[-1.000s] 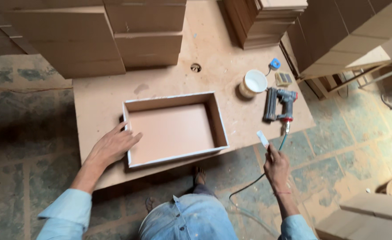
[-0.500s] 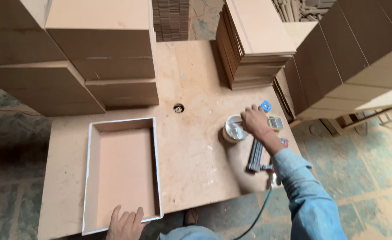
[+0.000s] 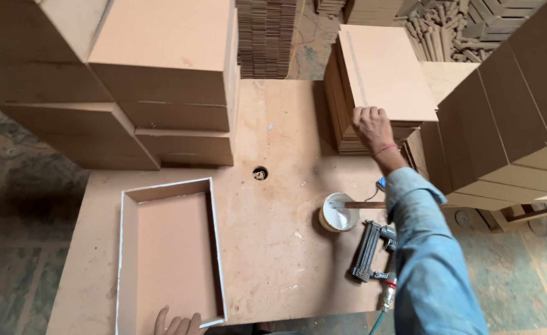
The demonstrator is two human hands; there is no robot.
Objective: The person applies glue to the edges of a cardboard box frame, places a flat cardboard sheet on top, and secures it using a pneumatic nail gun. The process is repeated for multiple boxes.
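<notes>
We are reaching our right hand out to about one o'clock, fingers curling down over the near edge of the top panel on the stack of panels, gripping or only pressing we cannot tell, while our left hand is lying flat and open on the near rim of the open box at seven o'clock, probably steadying it. Glue pot and nail gun are sitting at four o'clock under the right sleeve, so the free bench between box and pot is giving the panel room.
</notes>
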